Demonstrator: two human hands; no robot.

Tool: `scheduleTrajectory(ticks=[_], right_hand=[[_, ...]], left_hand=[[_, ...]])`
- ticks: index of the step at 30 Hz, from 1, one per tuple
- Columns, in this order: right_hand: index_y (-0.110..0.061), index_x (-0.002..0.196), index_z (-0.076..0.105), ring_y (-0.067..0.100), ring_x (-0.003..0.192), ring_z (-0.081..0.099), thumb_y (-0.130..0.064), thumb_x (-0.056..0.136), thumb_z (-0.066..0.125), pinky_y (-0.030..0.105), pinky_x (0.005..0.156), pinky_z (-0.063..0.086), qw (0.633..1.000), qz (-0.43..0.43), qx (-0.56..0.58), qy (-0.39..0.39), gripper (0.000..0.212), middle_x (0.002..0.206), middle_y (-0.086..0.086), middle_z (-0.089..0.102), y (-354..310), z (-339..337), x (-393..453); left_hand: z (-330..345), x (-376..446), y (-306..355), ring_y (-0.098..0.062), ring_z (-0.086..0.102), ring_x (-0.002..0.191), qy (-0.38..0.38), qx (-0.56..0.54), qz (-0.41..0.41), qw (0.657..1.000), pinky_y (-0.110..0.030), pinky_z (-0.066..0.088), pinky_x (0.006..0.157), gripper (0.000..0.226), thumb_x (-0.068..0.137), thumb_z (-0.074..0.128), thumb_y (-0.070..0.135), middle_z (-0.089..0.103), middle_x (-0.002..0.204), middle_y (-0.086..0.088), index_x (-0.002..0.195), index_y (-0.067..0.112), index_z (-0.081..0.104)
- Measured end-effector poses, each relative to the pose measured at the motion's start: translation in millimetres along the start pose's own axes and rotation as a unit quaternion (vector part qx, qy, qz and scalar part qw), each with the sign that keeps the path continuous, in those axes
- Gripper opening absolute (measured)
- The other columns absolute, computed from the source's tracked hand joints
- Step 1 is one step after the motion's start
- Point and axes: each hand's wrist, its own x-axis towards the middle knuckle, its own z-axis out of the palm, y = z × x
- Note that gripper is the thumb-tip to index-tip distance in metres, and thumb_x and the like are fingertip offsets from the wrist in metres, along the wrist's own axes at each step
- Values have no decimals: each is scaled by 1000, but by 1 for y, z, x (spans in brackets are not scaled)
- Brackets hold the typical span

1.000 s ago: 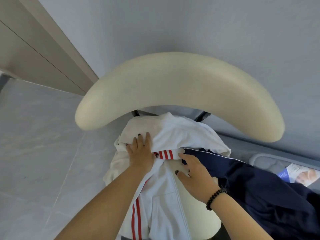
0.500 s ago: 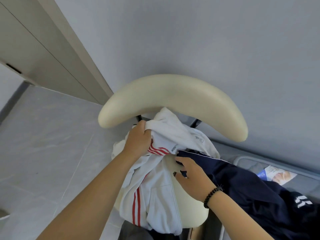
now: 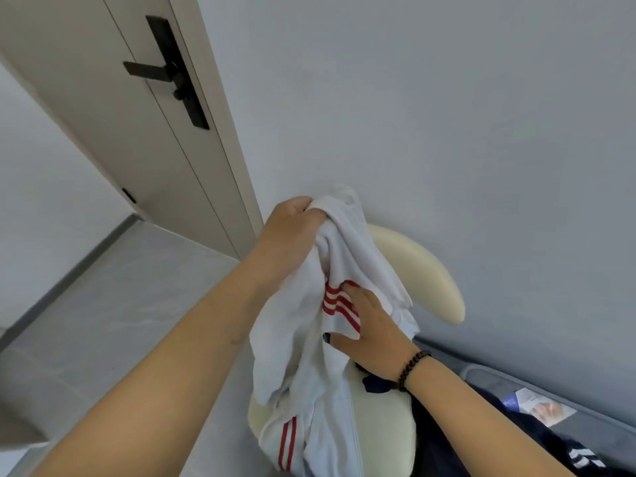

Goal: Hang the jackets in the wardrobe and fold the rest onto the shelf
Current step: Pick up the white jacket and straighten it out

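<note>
A white jacket (image 3: 303, 366) with red stripes hangs in front of me above the cream chair (image 3: 426, 270). My left hand (image 3: 292, 232) grips a bunch of its cloth at the top and holds it up. My right hand (image 3: 371, 325), with a bead bracelet at the wrist, holds the jacket lower down by the red striped collar, thumb under the cloth. A dark navy jacket (image 3: 488, 445) lies at the lower right, partly on the chair seat and under my right forearm.
A beige door (image 3: 113, 125) with a black handle stands at the upper left beside the grey wall. Grey tiled floor (image 3: 103, 321) spreads to the left. A grey cushion with a printed leaflet (image 3: 540, 407) lies at the lower right.
My left hand has lifted the white jacket well up off the chair. My right hand moved from the navy jacket to the white jacket's red striped collar. The view tilted upward.
</note>
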Motion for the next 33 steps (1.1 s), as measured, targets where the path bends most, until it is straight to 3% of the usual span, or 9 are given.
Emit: scheduleTrajectory(ticks=[4,6,9,12,14,18,22,28,33], right_hand=[[-27,152,-2,1,143,5,-62,70,71,28,118,16,999,-37,7,28,115,153,-22,0,-38,8,-13],[-26,151,-11,0,144,-3,-65,65,73,28,119,11,998,-44,17,33,127,154,-23,-11,-59,15,-19],[-31,151,3,2,141,18,-64,55,79,31,114,28,992,-68,91,61,127,155,-18,14,-93,28,-29],[-32,121,49,-5,100,55,-37,71,77,23,83,49,974,-109,158,123,57,110,-19,59,-114,40,-32],[-19,80,56,-1,64,51,-8,82,63,21,63,42,964,-126,150,180,13,73,-12,58,-128,46,-38],[-13,57,44,4,54,36,12,80,47,20,55,34,940,-138,201,238,34,54,-13,46,-169,54,-61],[11,71,49,11,63,41,11,82,51,25,58,37,926,-177,263,204,11,67,6,48,-227,68,-95],[1,76,58,10,56,44,6,85,51,20,50,36,914,-226,307,135,12,60,0,51,-317,98,-148],[-10,74,58,3,47,49,4,89,49,14,44,39,908,-256,326,62,22,59,-5,55,-378,128,-171]], left_hand=[[-25,-27,29,-26,67,88,38,-134,-50,989,-41,53,87,22,95,52,20,73,92,-11,87,8,69],[-35,-42,38,-22,69,86,45,-217,-72,972,-37,57,82,20,96,54,19,74,90,-9,89,8,70],[-49,-70,52,-20,68,79,27,-326,-91,941,-30,58,69,22,95,53,17,71,88,-10,91,1,68],[-74,-102,57,-21,68,80,32,-361,-64,930,-31,58,74,23,96,51,14,70,88,-13,91,-2,66],[-95,-125,53,-22,69,95,44,-366,-34,929,-34,57,86,23,95,54,13,71,104,-15,104,-4,66],[-146,-181,43,-24,66,95,-12,-362,47,931,-33,58,80,34,95,49,7,65,110,-17,126,-7,54],[-204,-243,26,-22,67,92,-56,-326,134,934,-33,56,82,24,95,46,4,68,102,-9,115,1,58],[-280,-321,-31,-14,66,104,93,-156,157,971,-30,53,83,46,86,48,-16,68,119,-6,116,17,60],[-322,-355,-95,-3,47,122,129,-27,75,988,-25,43,99,76,75,76,20,42,143,6,137,29,33]])
